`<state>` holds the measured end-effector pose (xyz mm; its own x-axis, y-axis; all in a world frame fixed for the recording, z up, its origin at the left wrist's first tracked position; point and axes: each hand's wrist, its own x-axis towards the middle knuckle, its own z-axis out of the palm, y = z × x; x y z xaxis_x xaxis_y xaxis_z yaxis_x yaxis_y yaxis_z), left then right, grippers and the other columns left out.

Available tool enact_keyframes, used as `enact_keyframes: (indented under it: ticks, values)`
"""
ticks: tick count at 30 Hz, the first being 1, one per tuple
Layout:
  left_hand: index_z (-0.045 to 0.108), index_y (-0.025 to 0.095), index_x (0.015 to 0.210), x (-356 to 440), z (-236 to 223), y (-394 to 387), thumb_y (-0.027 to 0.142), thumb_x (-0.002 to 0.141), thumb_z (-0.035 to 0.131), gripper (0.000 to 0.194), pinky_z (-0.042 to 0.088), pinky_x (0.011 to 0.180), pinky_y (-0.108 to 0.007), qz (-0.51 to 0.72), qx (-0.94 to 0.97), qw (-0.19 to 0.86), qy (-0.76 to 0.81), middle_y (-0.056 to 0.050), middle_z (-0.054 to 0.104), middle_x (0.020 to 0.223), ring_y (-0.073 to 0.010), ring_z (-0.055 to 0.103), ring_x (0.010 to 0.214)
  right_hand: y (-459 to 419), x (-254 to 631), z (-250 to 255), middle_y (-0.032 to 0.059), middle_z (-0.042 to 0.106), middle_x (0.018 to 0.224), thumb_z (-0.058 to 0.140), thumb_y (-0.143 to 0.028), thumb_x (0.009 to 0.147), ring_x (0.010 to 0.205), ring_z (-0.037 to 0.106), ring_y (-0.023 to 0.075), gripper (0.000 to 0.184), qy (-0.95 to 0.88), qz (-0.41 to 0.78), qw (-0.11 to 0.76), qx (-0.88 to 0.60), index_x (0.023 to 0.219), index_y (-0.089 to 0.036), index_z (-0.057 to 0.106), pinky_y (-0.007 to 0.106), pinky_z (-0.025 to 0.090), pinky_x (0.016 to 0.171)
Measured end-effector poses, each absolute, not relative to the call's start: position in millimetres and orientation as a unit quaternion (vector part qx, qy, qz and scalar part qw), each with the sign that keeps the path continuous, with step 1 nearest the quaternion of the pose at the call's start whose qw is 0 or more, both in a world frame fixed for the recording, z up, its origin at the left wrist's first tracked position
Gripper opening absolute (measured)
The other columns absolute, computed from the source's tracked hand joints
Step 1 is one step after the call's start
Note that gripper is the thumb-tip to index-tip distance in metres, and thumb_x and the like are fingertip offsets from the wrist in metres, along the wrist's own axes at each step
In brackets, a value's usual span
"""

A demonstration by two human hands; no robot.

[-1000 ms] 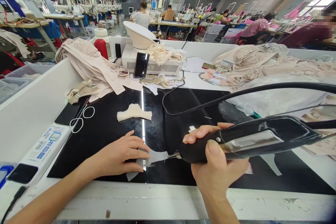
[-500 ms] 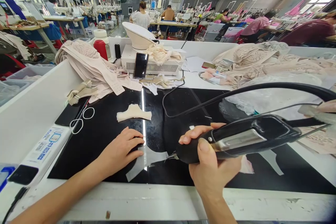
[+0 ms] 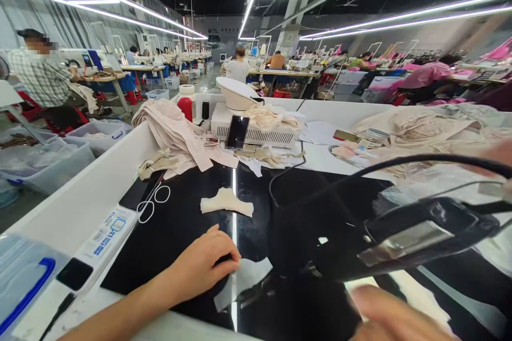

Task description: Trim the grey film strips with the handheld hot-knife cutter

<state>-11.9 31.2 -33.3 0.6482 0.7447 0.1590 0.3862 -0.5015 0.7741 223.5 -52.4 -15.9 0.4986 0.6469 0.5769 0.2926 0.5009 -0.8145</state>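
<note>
My left hand (image 3: 206, 261) pinches the upper left edge of a translucent, pale cut piece (image 3: 248, 279) between thumb and fingers. The piece rests partly on the black work surface. My right hand (image 3: 394, 311) is smeared by motion at the lower right, over pale cut pieces (image 3: 420, 295); its fingers are not clear. Above it is a blurred black corded tool (image 3: 436, 229) with a grey metal plate; whether my hand touches it does not show. A thick cream fabric piece (image 3: 226, 201) lies beyond my left hand.
A black cable (image 3: 400, 162) arcs across the right side. White elastic loops (image 3: 153, 203) lie at the left by a long box (image 3: 108, 234). At the back stand a phone (image 3: 237, 132), a vented box (image 3: 276, 136) and fabric piles (image 3: 172, 130). Several people sit at machines beyond.
The view has tilted up and turned left. The tool and my right hand have moved away from the translucent piece. My left hand has gone from resting flat to pinching that piece.
</note>
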Motion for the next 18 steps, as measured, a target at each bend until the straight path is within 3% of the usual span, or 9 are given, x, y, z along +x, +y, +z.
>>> enact_keyframes:
  ticks: [3,6,8,12,18]
  values:
    - [0.064,0.022,0.086,-12.0,-31.0,32.3,0.021,0.092,0.062,0.006,0.03,0.118,-0.044,0.257,0.794,0.422,0.354,0.006,0.066,0.08,-0.0111,0.06,0.073,-36.2,204.8,-22.8,0.0052,0.077,0.103,0.07,-0.032,0.084,0.093,0.074,0.0314,0.03,-0.666,0.081,0.569,-0.476,0.114,-0.035,0.071,0.05,0.063,0.077]
    - [0.065,0.021,0.085,-14.0,-27.4,34.9,0.021,0.089,0.062,0.006,0.048,0.093,-0.031,0.275,0.767,0.457,0.357,0.004,0.066,0.081,-0.0125,0.06,0.074,-15.3,189.1,-22.2,0.0032,0.075,0.11,0.057,-0.027,0.096,0.105,0.071,0.0245,0.028,-0.774,0.065,0.425,-0.466,0.122,-0.031,0.063,0.047,0.057,0.097]
    - [0.066,0.021,0.085,-15.8,-24.9,39.1,0.021,0.088,0.062,0.005,0.049,0.078,-0.025,0.289,0.753,0.469,0.359,0.003,0.068,0.083,-0.0138,0.062,0.078,-5.2,184.9,-19.0,0.0012,0.074,0.101,0.053,-0.031,0.099,0.1,0.071,0.0215,0.018,-0.762,0.129,0.399,-0.494,0.115,-0.03,0.062,0.041,0.057,0.093]
    - [0.064,0.019,0.093,-17.1,-21.7,54.9,0.025,0.087,0.062,0.009,0.049,0.074,-0.024,0.321,0.724,0.489,0.367,0.002,0.066,0.083,-0.0139,0.062,0.078,6.6,182.8,-9.4,-0.0004,0.068,0.087,0.051,-0.041,0.099,0.082,0.067,0.0176,0.018,-0.71,0.257,0.381,-0.534,0.099,-0.027,0.063,0.028,0.056,0.072]
    - [0.059,0.019,0.11,-11.1,-21.2,90.3,0.031,0.087,0.059,0.026,0.046,0.062,-0.023,0.357,0.696,0.481,0.397,0.003,0.059,0.08,-0.0118,0.059,0.065,34.2,179.3,-4.6,-0.0001,0.068,0.077,0.051,-0.035,0.098,0.07,0.066,0.0174,0.02,-0.71,0.212,0.398,-0.541,0.086,-0.023,0.063,0.027,0.053,0.064]
